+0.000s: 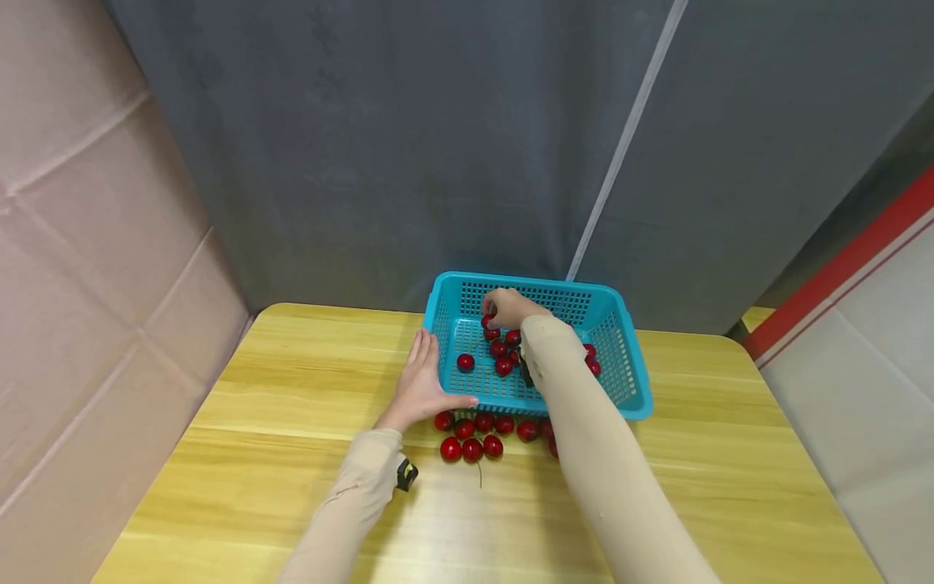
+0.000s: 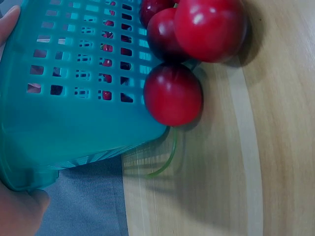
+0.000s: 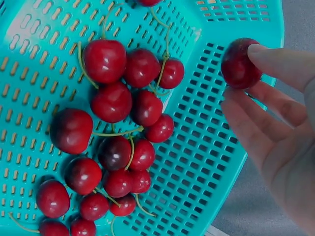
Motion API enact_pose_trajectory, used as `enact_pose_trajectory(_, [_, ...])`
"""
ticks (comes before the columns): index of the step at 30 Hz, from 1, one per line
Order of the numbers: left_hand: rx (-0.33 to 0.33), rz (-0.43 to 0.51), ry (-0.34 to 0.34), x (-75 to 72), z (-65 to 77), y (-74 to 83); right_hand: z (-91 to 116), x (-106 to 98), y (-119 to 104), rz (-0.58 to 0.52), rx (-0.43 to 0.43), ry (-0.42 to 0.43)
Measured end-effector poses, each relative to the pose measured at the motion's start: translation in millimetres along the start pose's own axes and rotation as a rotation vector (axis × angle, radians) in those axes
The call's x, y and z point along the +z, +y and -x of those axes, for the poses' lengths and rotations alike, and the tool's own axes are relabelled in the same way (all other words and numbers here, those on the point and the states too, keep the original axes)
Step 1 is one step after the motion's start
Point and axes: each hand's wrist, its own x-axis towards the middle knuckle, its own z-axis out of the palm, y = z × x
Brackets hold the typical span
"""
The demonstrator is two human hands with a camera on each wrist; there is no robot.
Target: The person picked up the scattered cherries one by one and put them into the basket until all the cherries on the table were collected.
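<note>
My right hand (image 1: pixel 514 307) reaches over the blue plastic basket (image 1: pixel 637 381), its thumb and fingers pinching a dark red cherry (image 3: pixel 240 64) near the perforated wall. In the right wrist view, several red cherries (image 3: pixel 113 102) with green stems lie on the basket floor below that hand. The left hand (image 1: pixel 422 389) rests against the basket's front left corner, fingers extended along the side and thumb on the front rim. Close in front of the basket, more cherries (image 1: pixel 472 449) lie in a cluster on the table, partly covered by my right sleeve.
The basket stands at the back of the light wooden table (image 1: pixel 292 389), near a grey curtain (image 1: pixel 379 162). A pale padded wall (image 1: pixel 87 284) borders the left side. On the right is a white panel with a red strip (image 1: pixel 839 276).
</note>
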Motion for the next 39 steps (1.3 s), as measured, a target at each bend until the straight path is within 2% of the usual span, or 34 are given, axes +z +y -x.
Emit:
enact_pose_trajectory(9, [0.012, 0.009, 0.015, -1.5, 0.4, -0.3, 2, -1, 1, -0.031, 0.014, -0.010])
enact_pose_trajectory(15, [0.016, 0.002, 0.014, -0.9, 0.1, -1.4, 14, -12, -5, -0.067, -0.106, 0.024])
enact_pose_trajectory(18, [0.012, 0.005, 0.011, -0.2, 0.3, -2.7, 33, -17, -13, -0.064, -0.183, 0.057])
enact_pose_trajectory(21, [0.013, 0.010, 0.012, -1.3, 1.1, -4.0, 57, -15, -20, -0.037, -0.250, 0.125])
enact_pose_trajectory(25, [0.011, 0.011, 0.015, -3.3, 1.8, -4.6, 94, -7, -26, -0.040, -0.336, 0.234])
enact_pose_trajectory(28, [0.009, 0.008, 0.016, -3.7, 1.7, -5.1, 120, 3, -28, -0.064, -0.400, 0.286])
enact_pose_trajectory(32, [0.003, 0.006, 0.018, -4.9, 1.6, -4.9, 151, 20, -29, -0.101, -0.459, 0.274])
enact_pose_trajectory(35, [-0.001, 0.009, 0.017, -5.9, 1.7, -3.9, 168, 32, -27, -0.146, -0.461, 0.234])
enact_pose_trajectory(39, [-0.001, -0.001, 0.014, -5.5, 1.5, -3.1, 180, 50, -19, -0.192, -0.444, 0.220])
